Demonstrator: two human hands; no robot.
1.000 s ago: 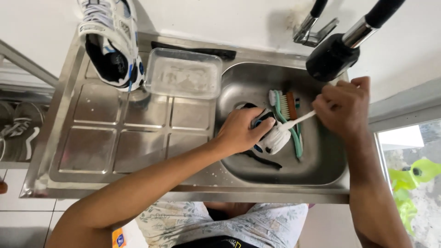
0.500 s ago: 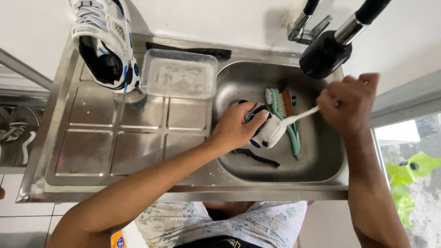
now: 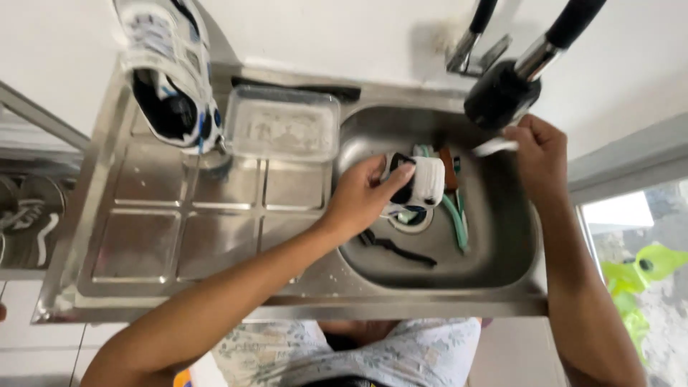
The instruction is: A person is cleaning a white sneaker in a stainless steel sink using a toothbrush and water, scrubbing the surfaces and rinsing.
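Note:
My left hand grips a white and black shoe over the steel sink basin. My right hand holds a white toothbrush just under the black faucet head, apart from the shoe. A green brush lies in the basin beside the shoe, and a black lace rests on the basin floor near the drain.
A second white, black and blue shoe stands at the back of the steel draining board. Beside it sits a clear plastic container. More shoes lie on the floor at the left. A window edge runs at the right.
My right hand lifted the toothbrush off the shoe and up toward the faucet head. My left hand turned the shoe and raised it slightly in the basin.

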